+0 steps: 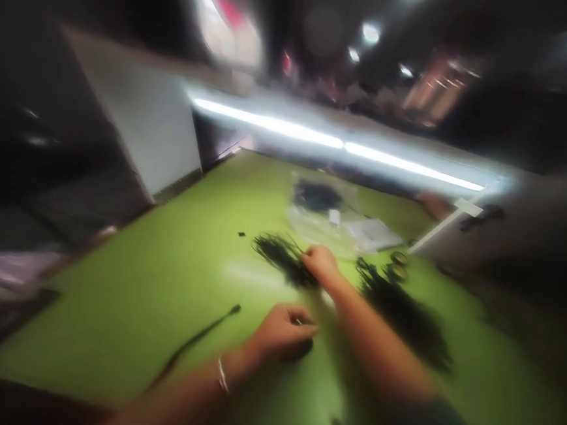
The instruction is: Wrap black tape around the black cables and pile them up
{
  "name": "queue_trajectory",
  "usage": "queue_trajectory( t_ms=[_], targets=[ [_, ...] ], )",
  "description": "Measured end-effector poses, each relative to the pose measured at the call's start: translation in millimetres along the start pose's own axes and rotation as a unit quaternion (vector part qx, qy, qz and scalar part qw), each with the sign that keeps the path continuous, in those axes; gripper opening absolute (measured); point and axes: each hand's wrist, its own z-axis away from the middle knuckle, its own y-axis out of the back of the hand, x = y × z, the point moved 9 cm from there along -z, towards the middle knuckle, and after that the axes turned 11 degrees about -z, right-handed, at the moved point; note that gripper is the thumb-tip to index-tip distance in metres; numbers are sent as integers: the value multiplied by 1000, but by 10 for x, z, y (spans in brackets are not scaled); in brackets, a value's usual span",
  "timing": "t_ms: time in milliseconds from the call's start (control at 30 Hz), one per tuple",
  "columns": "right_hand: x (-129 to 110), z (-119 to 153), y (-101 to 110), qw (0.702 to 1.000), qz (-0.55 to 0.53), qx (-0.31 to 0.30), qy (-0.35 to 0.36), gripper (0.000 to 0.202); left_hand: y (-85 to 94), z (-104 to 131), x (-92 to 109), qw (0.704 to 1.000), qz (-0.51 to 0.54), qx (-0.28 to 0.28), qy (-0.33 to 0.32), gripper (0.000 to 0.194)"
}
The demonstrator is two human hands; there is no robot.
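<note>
My right hand (pixel 321 265) reaches forward over the green table (pixel 171 262), its fingers closed at a bundle of thin black cords (pixel 280 255). Nearer to me, my left hand (pixel 286 330) hovers with thumb and fingertips curled together; whatever lies between them is too blurred to tell. A silvery band (pixel 223 375) circles the left wrist. To the left lies a single black strap or cord (pixel 200 333) with a thicker tip. A larger pile of black cords (pixel 406 314) rests right of my right forearm.
Toward the back lie a clear plastic bag with dark contents (pixel 317 195) and a white packet (pixel 374 234). Roll-like rings (pixel 398 266) sit by the larger pile. A small black piece (pixel 241 234) lies left of the bundle. White panels (pixel 148 117) and a bright tube light (pixel 271 123) border the table.
</note>
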Motion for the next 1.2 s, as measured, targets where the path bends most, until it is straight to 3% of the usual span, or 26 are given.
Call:
queue_trajectory(
  t_ms=[200,433,567,700,800,1000,1200],
  targets=[
    [208,220,334,995,-86,22,39,29,-21,62,63,1000,-2,3,22,41],
    [64,483,159,976,-203,-6,74,20,4,70,97,999,-39,-4,12,35],
    [73,592,377,966,-224,61,116,19,20,68,67,999,-46,-3,15,35],
    [209,714,578,957,-239,122,109,35,60,76,119,999,-31,14,3,35],
    [251,812,527,961,-233,120,84,41,96,80,164,999,-33,23,-5,33],
    [140,1049,278,986,-139,49,74,18,101,70,114,998,-56,18,11,32],
    [284,1108,445,995,-82,40,48,17,77,75,129,999,-52,5,-9,32]
  ],
)
